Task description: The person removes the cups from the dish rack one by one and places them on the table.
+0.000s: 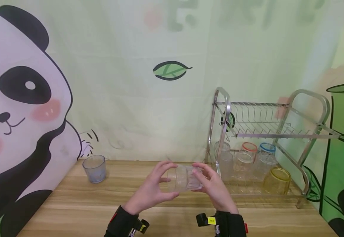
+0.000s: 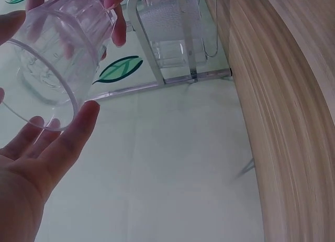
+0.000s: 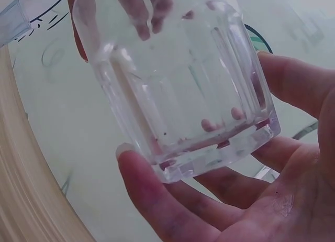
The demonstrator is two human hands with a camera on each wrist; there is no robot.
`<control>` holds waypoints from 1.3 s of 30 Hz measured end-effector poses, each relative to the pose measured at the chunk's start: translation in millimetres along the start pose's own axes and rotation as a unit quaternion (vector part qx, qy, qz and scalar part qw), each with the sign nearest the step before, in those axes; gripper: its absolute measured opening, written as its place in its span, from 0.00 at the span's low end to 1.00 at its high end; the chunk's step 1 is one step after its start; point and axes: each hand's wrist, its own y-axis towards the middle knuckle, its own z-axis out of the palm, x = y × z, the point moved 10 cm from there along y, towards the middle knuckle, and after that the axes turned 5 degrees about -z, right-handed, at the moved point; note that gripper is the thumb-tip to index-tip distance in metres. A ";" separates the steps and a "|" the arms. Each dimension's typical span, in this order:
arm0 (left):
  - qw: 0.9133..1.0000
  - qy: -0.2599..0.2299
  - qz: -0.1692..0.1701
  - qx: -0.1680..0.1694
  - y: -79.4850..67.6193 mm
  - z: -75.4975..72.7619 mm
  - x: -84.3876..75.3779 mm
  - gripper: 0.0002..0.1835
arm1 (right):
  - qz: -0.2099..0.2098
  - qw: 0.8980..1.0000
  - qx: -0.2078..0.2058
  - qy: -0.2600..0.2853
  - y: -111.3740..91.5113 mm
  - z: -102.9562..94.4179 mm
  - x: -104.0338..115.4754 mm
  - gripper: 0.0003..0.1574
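Note:
A clear glass [image 1: 181,179] lies sideways in the air between both hands, above the wooden table. My left hand [image 1: 152,188] holds it around the rim end, fingers above and thumb below. The right hand [image 1: 215,187] grips the base end with fingers and thumb on opposite sides. In the left wrist view the open mouth of the glass [image 2: 57,69] faces the left palm. Seen from the right wrist, the faceted wall and thick base of the glass [image 3: 178,95] sit between the right fingertips.
A bluish glass [image 1: 95,169] stands at the table's left. At the right, a two-tier metal rack [image 1: 278,135] holds several glasses on its lower level, among them a yellow glass [image 1: 277,181], one red-rimmed [image 1: 249,147] and one blue-rimmed [image 1: 267,148]. A printed cloth [image 1: 130,98] hangs behind.

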 end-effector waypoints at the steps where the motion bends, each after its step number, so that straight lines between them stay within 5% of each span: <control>1: 1.000 0.002 -0.001 0.000 -0.1 0.0 0.0 0.44 | 0.000 1.000 -0.002 -0.004 -0.1 -0.6 0.3 0.31; 9: 1.000 0.014 -0.008 0.001 -1.2 -0.9 3.9 0.44 | -0.017 0.997 -0.007 -0.070 -1.9 -6.4 4.4 0.31; 17: 1.000 0.011 -0.010 -0.001 -3.1 -2.6 8.6 0.44 | -0.031 0.981 0.007 -0.193 -2.8 -4.8 6.8 0.36; 26: 0.999 0.027 -0.030 -0.008 -5.5 -5.9 19.3 0.44 | -0.025 0.969 0.007 -0.245 -11.8 -17.0 22.6 0.39; 31: 0.997 0.057 -0.055 0.000 -9.5 -11.1 33.5 0.42 | -0.017 0.948 0.036 -0.316 -16.1 -39.6 25.6 0.42; 39: 0.984 0.144 -0.071 0.071 -14.3 -25.1 60.3 0.42 | -0.001 0.917 0.070 -0.392 -33.2 -72.2 43.2 0.46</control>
